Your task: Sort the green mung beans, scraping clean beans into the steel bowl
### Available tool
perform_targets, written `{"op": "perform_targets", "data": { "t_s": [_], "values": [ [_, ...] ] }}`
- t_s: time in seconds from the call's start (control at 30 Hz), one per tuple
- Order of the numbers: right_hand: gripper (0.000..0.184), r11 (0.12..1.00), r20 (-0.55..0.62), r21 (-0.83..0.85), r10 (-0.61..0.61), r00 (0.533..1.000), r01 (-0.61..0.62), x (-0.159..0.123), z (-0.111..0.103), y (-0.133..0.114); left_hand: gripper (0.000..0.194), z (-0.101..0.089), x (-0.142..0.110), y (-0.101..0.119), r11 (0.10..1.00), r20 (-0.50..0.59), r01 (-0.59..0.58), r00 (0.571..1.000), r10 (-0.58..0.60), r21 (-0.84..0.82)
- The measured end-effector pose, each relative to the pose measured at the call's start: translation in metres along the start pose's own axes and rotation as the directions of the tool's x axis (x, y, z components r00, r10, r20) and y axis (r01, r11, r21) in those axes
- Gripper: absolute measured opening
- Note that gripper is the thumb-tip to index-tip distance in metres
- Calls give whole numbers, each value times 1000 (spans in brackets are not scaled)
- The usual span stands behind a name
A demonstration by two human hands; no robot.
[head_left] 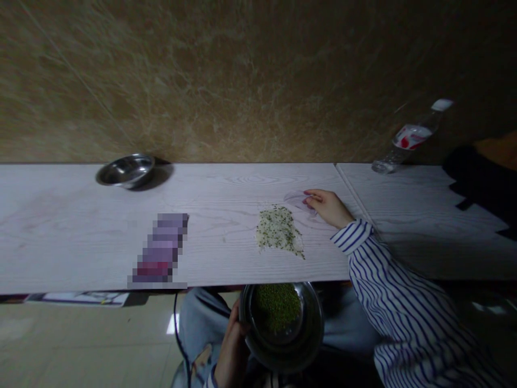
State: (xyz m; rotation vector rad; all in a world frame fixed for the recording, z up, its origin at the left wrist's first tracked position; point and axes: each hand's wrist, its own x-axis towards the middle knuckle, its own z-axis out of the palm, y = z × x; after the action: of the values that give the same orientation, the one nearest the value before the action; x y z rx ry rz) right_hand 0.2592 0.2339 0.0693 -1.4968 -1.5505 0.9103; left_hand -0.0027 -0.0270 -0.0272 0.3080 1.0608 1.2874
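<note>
My left hand (pixel 234 340) grips the left rim of a steel bowl (pixel 314 323), which sits over my lap just below the table edge. Green beans, seemingly mung beans (pixel 277 307), lie inside that bowl. Above the tabletop, my right hand (pixel 329 207) pinches a thin, clear plastic piece (pixel 295 199) between thumb and fingers; its exact kind is unclear. Just left of and below this piece, a flat patch of white grains mixed with green beans (pixel 278 229) is spread on the table.
A second steel bowl (pixel 126 171) rests at the back left of the white wood-grain table (pixel 226 188). A pixelated phone-shaped object (pixel 161 248) lies at the front left. A plastic bottle (pixel 410 137) stands by the marbled wall, near dark fabric (pixel 480 183) at right.
</note>
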Motion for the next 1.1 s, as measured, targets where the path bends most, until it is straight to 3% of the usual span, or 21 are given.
{"op": "perform_targets", "data": {
  "t_s": [0.4,1.1],
  "values": [
    [28,998,164,12,53,985,-56,-14,11,-10,42,-16,9,-17,1000,13,-25,1000,25,0],
    [25,999,257,44,-10,966,-1,-46,11,-17,49,-7,2,-7,1000,46,21,999,-20,-8]
  ]
}}
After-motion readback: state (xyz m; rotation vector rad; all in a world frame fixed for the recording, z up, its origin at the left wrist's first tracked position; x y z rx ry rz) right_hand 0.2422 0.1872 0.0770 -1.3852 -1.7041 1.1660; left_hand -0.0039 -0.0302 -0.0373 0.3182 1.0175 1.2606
